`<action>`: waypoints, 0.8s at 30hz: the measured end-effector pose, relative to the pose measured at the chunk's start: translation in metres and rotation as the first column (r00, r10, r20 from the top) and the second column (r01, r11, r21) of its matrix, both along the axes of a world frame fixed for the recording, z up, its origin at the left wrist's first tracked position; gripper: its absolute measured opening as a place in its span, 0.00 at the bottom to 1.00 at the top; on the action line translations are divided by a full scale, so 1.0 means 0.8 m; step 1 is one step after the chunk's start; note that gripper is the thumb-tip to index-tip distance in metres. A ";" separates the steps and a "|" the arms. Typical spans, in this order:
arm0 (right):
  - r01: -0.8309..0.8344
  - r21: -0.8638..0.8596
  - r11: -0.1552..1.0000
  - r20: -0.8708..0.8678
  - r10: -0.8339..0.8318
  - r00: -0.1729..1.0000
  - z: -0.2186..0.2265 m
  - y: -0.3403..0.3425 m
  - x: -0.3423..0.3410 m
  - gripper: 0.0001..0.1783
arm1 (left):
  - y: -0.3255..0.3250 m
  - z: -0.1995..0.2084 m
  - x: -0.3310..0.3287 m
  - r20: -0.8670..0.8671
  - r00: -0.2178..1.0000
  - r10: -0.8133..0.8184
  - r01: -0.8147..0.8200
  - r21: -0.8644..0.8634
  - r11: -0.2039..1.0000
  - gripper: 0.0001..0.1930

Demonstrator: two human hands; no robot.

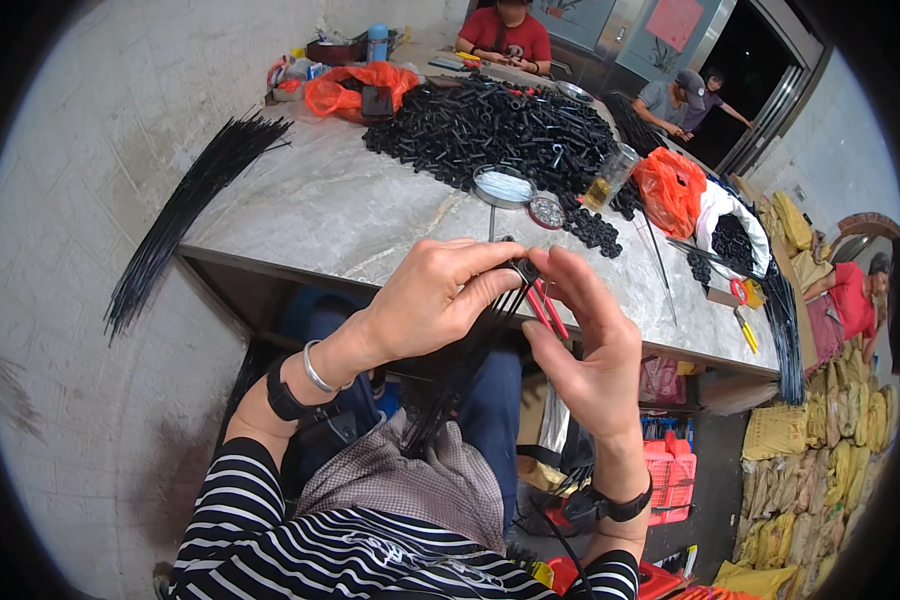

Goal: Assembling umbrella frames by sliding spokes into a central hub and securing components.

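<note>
Just above my lap, near the table's front edge, both hands meet at a small black tubular part point(523, 268). My left hand point(415, 305) is closed, pinching it between thumb and fingers. From there a bundle of thin black rods point(460, 370) hangs down onto my lap. My right hand point(600, 365) is curled, its fingertips at the same part and its thumb lower and apart. Red-handled pliers point(550, 312) lie in the gap between its thumb and fingers; their jaws are hidden. Beyond my hands are a round dish of pale thin pieces point(504, 187) and a small dish of tiny metal pieces point(546, 211).
A large heap of black tubular parts point(490, 130) covers the table's far middle. Black rods point(195, 205) overhang the left edge. An orange-red bag point(668, 185), a jar point(610, 178) and yellow-handled pliers point(746, 330) are on the right. Other people point(508, 40) work around the table.
</note>
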State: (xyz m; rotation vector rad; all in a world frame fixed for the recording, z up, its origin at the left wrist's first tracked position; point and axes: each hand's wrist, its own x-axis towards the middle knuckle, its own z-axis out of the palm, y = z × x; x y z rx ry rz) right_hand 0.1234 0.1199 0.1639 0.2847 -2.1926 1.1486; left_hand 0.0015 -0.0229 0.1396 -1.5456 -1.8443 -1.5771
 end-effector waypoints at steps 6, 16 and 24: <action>0.187 0.095 0.978 -0.210 -0.164 0.964 -0.020 -0.013 -0.016 0.27 | -0.005 0.005 0.003 0.063 0.998 -0.028 0.034 -0.088 0.996 0.13; 0.249 0.141 0.958 -0.396 -0.176 0.901 -0.022 -0.007 -0.034 0.22 | -0.008 0.002 -0.002 0.133 0.990 -0.041 0.051 -0.076 0.996 0.13; 0.242 0.044 0.969 -0.423 -0.202 0.883 -0.034 -0.007 -0.044 0.19 | -0.003 0.002 -0.001 0.262 0.962 -0.072 0.078 -0.012 0.997 0.11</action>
